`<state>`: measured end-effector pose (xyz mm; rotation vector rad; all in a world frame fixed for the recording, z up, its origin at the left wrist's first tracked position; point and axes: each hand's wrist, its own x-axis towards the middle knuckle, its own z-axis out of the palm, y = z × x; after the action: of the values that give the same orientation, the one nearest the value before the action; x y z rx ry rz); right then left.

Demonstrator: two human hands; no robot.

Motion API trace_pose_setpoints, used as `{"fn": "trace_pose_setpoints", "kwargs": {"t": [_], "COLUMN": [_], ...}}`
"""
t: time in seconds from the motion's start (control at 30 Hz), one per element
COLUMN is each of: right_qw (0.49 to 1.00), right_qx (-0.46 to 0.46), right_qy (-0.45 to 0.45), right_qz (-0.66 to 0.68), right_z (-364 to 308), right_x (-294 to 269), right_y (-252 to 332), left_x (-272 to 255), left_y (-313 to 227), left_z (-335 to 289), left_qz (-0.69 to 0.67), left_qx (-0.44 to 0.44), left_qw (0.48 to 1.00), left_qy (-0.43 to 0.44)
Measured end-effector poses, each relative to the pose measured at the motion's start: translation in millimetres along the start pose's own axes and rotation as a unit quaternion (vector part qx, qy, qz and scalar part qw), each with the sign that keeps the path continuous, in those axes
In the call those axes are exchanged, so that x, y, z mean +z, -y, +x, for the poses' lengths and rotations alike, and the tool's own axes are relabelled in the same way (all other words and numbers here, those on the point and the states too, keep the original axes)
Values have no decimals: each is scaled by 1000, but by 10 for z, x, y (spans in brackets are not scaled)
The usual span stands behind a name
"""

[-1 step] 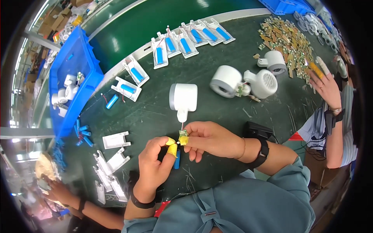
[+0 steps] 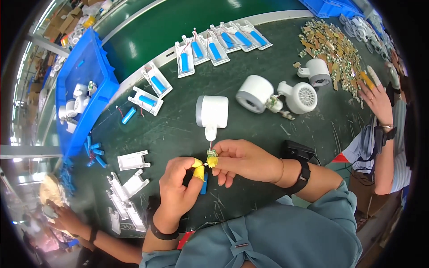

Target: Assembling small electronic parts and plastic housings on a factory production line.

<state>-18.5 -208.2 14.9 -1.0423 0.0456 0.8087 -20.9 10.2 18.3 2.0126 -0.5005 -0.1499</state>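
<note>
My left hand [image 2: 178, 190], with yellow covers on thumb and fingertip, pinches a small white wire plug [image 2: 206, 164]. A blue cylindrical battery [image 2: 203, 183] hangs or lies just below those fingertips, partly hidden. My right hand [image 2: 246, 161], also with a yellow cover, grips a small green circuit board [image 2: 212, 153] between thumb and fingers. The plug touches or nearly touches the board; the fingertips hide the exact contact. Thin wires run from the board up to the stem of a white round fan head [image 2: 213, 111], which lies on its side beyond my hands.
White shells with blue batteries [image 2: 214, 51] line the table's far edge. Empty white shells [image 2: 133, 160] lie left, near loose batteries [image 2: 96, 154] and a blue bin [image 2: 87, 85]. More fan heads [image 2: 301, 97] and a circuit board pile [image 2: 330, 51] are right, beside a co-worker's hand [image 2: 377, 100].
Two fan heads on the right have shifted slightly left, and one has turned to show its grille more. The co-worker's hand at right has moved a little. My hands stay put.
</note>
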Motion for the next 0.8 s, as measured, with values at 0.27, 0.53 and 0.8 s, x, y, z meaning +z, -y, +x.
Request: {"fn": "trace_pose_setpoints", "kwargs": {"t": [0.27,0.53,0.8], "right_qw": [1000,992,998], "right_qx": [8,-56,0], "right_qy": [-5,-32,-9], "right_qz": [6,-104,-56], "right_z": [-3,-12,-25], "right_x": [27,65,102], "right_y": [3,-97,17], "left_x": [43,-15,-45], "left_y": [-58,-21,-23], "left_z": [102,4,-11], "left_qz": [128,-79,-54], "left_qx": [172,-76,-31], "left_qw": [976,994,998], "left_qy": [-31,30,6]}}
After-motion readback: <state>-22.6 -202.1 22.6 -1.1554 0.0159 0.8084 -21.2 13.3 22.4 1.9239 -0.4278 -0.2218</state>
